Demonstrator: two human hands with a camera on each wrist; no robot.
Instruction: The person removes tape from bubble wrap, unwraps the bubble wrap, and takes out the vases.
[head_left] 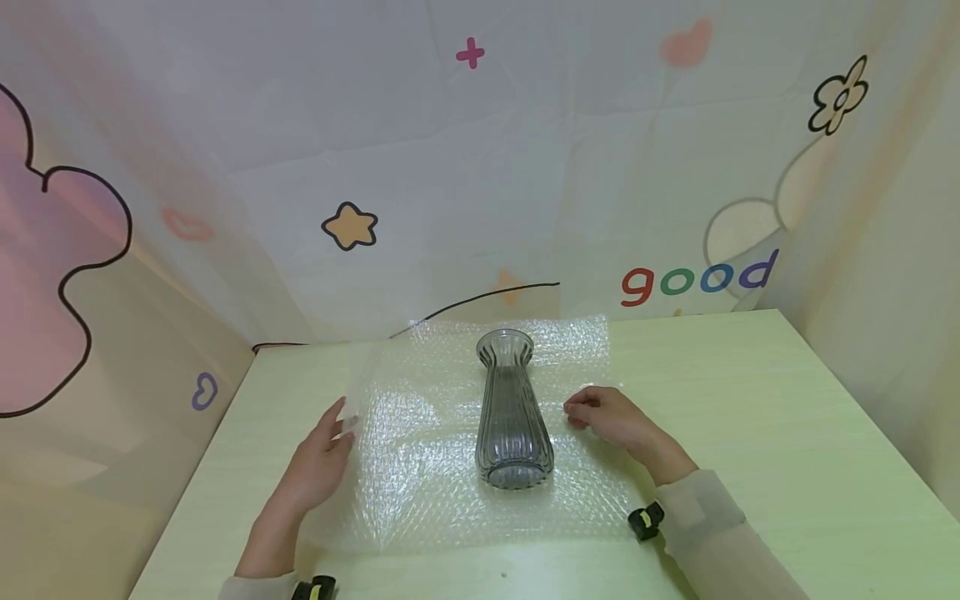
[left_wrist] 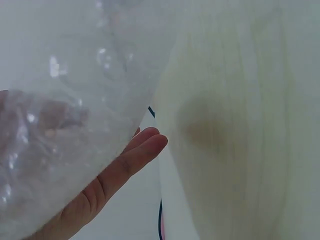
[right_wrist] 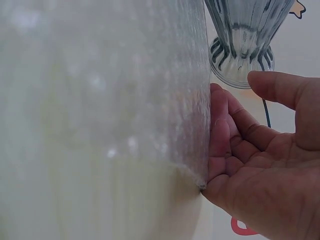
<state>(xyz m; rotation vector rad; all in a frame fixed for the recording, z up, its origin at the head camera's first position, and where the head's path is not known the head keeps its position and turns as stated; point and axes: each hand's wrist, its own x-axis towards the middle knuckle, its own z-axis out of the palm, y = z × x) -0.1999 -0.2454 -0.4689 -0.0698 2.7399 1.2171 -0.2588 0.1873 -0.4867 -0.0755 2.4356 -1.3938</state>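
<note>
A grey ribbed glass vase (head_left: 514,417) lies on its side on a sheet of clear bubble wrap (head_left: 420,475), its flared mouth pointing away from me and its base toward me. My left hand (head_left: 318,467) is at the sheet's left edge, fingers extended; in the left wrist view the wrap (left_wrist: 60,150) hangs in front of part of the hand. To the right of the vase, my right hand (head_left: 611,417) is over the wrap with loosely bent fingers. The right wrist view has those fingers (right_wrist: 220,135) against the sheet's edge, the thumb standing apart.
The pale wooden table (head_left: 750,417) extends on both sides of the wrap. Behind it hangs a printed cloth (head_left: 465,208) with a star, hearts and the word "good". A small black device (head_left: 646,522) sits at my right cuff.
</note>
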